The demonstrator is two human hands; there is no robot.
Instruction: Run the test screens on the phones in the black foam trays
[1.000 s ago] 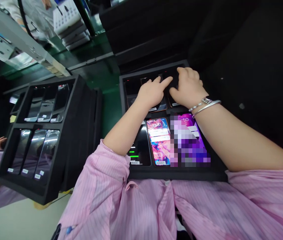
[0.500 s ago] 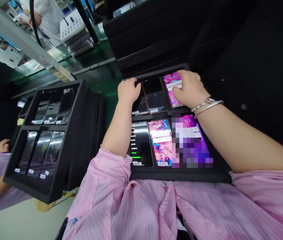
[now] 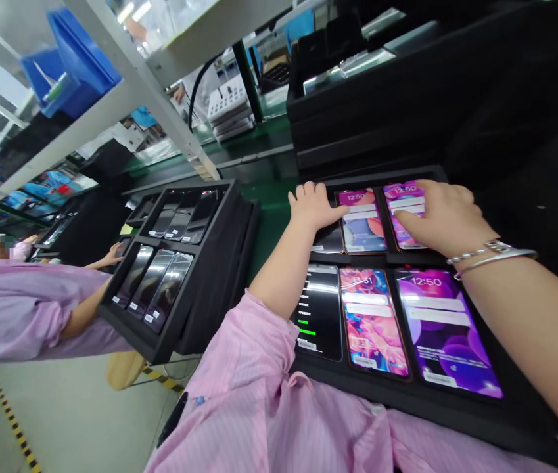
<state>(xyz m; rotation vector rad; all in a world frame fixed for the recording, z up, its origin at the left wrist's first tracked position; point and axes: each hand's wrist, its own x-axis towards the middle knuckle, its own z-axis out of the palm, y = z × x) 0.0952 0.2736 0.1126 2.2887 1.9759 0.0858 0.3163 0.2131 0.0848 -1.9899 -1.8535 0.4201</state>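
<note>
Several smartphones lie face up in two rows in a black tray [image 3: 318,376] in front of me. My left hand [image 3: 312,209] is open over the back-left phone [image 3: 330,238], which is dark. Its fingers spread at the tray's far edge, and its thumb reaches the lit back-middle phone [image 3: 365,226]. My right hand [image 3: 443,217] is closed around the right side of the lit back-right phone [image 3: 403,223], thumb across the screen and fingertips hidden. In the front row are a phone with a text list [image 3: 325,315], a phone with a pink-blue screen [image 3: 372,322] and a purple-screen phone [image 3: 449,335].
To the left, stacked black trays [image 3: 173,289] hold several dark phones. A co-worker's hand [image 3: 111,256] rests near them. Behind my tray stand tall black trays [image 3: 357,128]. White trays [image 3: 229,102] and a blue bin [image 3: 69,66] are farther off.
My view has swung left. The back-middle phone's screen, dark before, is now lit. My left hand's fingers have spread, with its thumb over to that phone. My right hand stays on the back-right phone.
</note>
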